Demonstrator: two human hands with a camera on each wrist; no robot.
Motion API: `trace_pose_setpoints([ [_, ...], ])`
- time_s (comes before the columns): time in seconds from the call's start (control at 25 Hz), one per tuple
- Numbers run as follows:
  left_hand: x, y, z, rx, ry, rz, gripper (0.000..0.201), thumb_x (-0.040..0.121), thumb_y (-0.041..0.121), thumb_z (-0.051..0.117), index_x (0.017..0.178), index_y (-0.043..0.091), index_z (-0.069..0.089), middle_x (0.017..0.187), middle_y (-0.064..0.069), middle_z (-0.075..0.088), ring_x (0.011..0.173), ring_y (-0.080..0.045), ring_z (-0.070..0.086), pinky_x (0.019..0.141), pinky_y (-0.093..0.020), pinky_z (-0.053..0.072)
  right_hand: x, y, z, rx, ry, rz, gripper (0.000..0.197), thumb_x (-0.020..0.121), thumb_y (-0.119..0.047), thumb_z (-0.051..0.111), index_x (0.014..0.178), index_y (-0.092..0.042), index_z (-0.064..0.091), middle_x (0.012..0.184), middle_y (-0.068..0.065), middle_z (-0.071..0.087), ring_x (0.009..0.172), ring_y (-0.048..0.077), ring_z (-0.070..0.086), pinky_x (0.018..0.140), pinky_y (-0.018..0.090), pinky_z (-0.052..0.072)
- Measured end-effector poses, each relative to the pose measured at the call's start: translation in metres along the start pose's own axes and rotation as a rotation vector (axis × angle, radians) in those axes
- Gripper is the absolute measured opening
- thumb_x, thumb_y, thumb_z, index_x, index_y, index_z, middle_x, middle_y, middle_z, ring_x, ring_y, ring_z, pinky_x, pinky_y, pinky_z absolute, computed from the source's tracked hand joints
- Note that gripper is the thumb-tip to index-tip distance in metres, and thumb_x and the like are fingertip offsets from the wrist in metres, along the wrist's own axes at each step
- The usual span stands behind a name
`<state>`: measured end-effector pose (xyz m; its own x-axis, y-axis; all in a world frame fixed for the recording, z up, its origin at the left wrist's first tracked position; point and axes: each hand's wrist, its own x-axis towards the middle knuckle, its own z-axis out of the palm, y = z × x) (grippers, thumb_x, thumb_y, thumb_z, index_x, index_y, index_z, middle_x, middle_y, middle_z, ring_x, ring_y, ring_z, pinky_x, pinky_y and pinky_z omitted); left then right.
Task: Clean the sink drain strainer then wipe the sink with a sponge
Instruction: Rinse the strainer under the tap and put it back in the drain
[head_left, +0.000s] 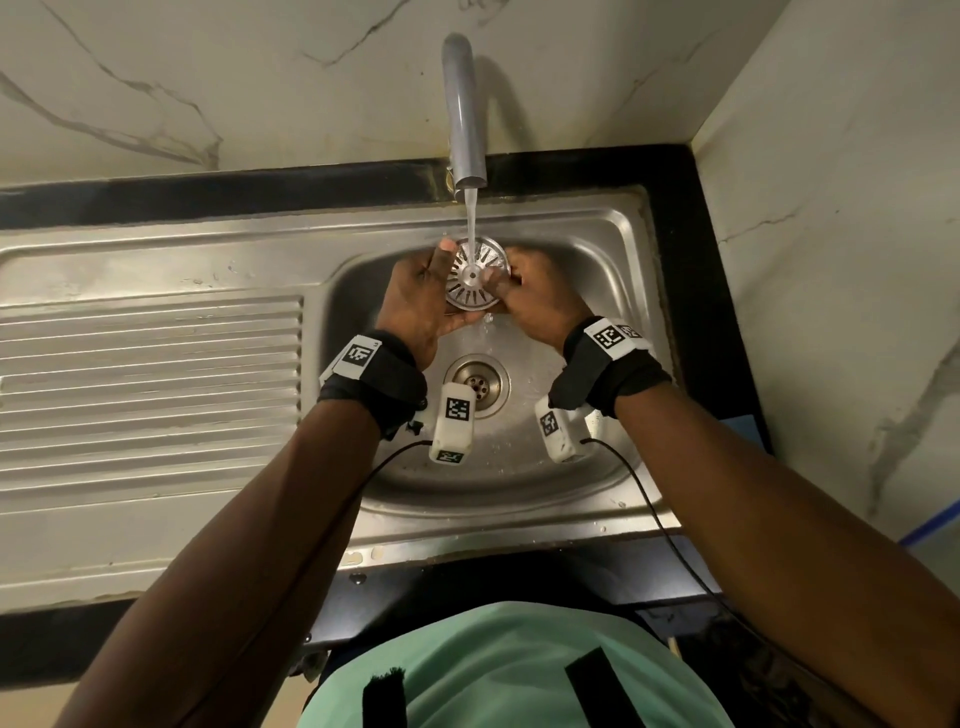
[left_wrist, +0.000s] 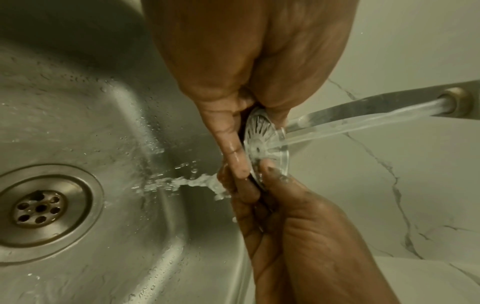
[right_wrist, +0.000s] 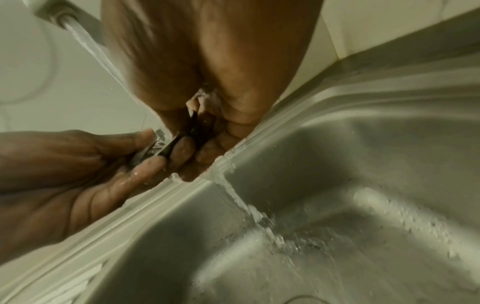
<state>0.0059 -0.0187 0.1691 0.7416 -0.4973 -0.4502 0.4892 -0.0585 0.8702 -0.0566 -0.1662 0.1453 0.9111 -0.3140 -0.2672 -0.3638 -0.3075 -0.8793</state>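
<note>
Both hands (head_left: 478, 296) raised, fingers pinching

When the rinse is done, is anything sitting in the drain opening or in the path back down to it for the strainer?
Nothing visible. Both hands, left hand and right hand, hold the round slotted metal strainer under the tap stream. The round drain opening directly below is uncovered, with only running water between them.

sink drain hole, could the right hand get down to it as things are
Probably yes, though not free-handed. The drain hole lies open just below the right hand with nothing over it, but that hand and the left hand both hold the strainer under the running tap.
</note>
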Motion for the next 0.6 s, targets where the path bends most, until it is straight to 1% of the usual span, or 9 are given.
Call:
trace_pose_setpoints([
  [0.08, -0.001, -0.002, 0.001, 0.002, -0.001, -0.013, 0.037, 0.107, 0.038, 0.054, 0.124, 0.008, 0.068, 0.111, -0.013, 0.078, 0.098, -0.029, 0.077, 0.079, -0.04, 0.064, 0.0, -0.005, -0.002, -0.191, 0.08, -0.01, 0.034, 0.105, -0.033, 0.042, 0.102, -0.011, 0.067, 0.09, 0.004, 0.072, 0.079, 0.016, 0.069, 0.078, 0.042, 0.058],
  [0.2, 0.004, -0.006, -0.003, 0.157, 0.053, 0.006, 0.03, 0.104, 0.03, 0.061, 0.112, 0.003, 0.073, 0.095, -0.016, 0.079, 0.077, -0.03, 0.078, 0.063, -0.029, 0.06, 0.0, -0.006, 0.002, -0.296, 0.243, -0.01, 0.056, 0.105, -0.045, 0.036, 0.081, -0.004, 0.066, 0.072, 0.012, 0.068, 0.066, 0.026, 0.064, 0.067, 0.044, 0.054],
  [0.28, 0.012, -0.008, -0.01, 0.3, 0.084, 0.042, 0.021, 0.098, 0.025, 0.071, 0.101, 0.005, 0.076, 0.085, -0.013, 0.079, 0.066, -0.025, 0.075, 0.061, -0.033, 0.058, -0.004, -0.006, 0.008, -0.243, 0.304, -0.029, 0.057, 0.105, -0.045, 0.036, 0.072, -0.006, 0.061, 0.064, 0.009, 0.063, 0.059, 0.025, 0.059, 0.059, 0.042, 0.048],
  [0.32, 0.015, -0.009, -0.012, 0.369, 0.107, 0.046, 0.019, 0.094, 0.026, 0.076, 0.098, 0.008, 0.076, 0.084, -0.01, 0.079, 0.065, -0.023, 0.074, 0.063, -0.036, 0.059, -0.008, -0.008, 0.011, -0.197, 0.316, -0.059, 0.051, 0.106, -0.041, 0.038, 0.071, -0.01, 0.058, 0.062, 0.004, 0.06, 0.057, 0.019, 0.056, 0.057, 0.039, 0.044],
  [0.4, 0.018, -0.008, -0.012, 0.465, 0.224, 0.018, 0.025, 0.084, 0.031, 0.084, 0.099, 0.016, 0.072, 0.088, -0.003, 0.078, 0.072, -0.022, 0.076, 0.068, -0.04, 0.064, -0.018, -0.013, 0.019, -0.065, 0.28, -0.111, 0.034, 0.107, -0.031, 0.041, 0.085, -0.02, 0.064, 0.074, -0.007, 0.064, 0.065, 0.003, 0.058, 0.062, 0.032, 0.047],
  [0.44, 0.018, -0.007, -0.011, 0.484, 0.3, 0.003, 0.032, 0.079, 0.032, 0.087, 0.101, 0.02, 0.067, 0.092, -0.002, 0.075, 0.077, -0.022, 0.076, 0.068, -0.04, 0.065, -0.023, -0.013, 0.023, 0.019, 0.245, -0.116, 0.029, 0.107, -0.029, 0.041, 0.104, -0.02, 0.068, 0.09, -0.007, 0.07, 0.078, 0.0, 0.063, 0.068, 0.027, 0.053],
  [0.48, 0.018, -0.005, -0.009, 0.477, 0.343, -0.007, 0.034, 0.078, 0.031, 0.087, 0.1, 0.022, 0.063, 0.094, -0.002, 0.073, 0.081, -0.022, 0.075, 0.068, -0.041, 0.065, -0.028, -0.014, 0.026, 0.1, 0.222, -0.109, 0.031, 0.106, -0.028, 0.042, 0.123, -0.018, 0.066, 0.107, -0.005, 0.072, 0.092, 0.002, 0.067, 0.077, 0.021, 0.056],
  [0.52, 0.019, -0.004, -0.007, 0.451, 0.337, -0.003, 0.029, 0.079, 0.028, 0.085, 0.098, 0.022, 0.063, 0.094, -0.003, 0.073, 0.083, -0.025, 0.076, 0.069, -0.042, 0.066, -0.031, -0.012, 0.028, 0.179, 0.213, -0.093, 0.035, 0.106, -0.028, 0.044, 0.134, -0.017, 0.06, 0.118, -0.001, 0.071, 0.101, 0.006, 0.067, 0.084, 0.018, 0.055],
  [0.6, 0.02, -0.003, -0.003, 0.398, 0.24, 0.004, 0.01, 0.088, 0.016, 0.074, 0.095, 0.021, 0.069, 0.093, -0.007, 0.076, 0.085, -0.033, 0.077, 0.072, -0.047, 0.066, -0.033, -0.009, 0.032, 0.302, 0.23, -0.054, 0.036, 0.103, -0.031, 0.05, 0.135, -0.018, 0.061, 0.116, 0.004, 0.071, 0.103, 0.012, 0.068, 0.09, 0.029, 0.058],
])
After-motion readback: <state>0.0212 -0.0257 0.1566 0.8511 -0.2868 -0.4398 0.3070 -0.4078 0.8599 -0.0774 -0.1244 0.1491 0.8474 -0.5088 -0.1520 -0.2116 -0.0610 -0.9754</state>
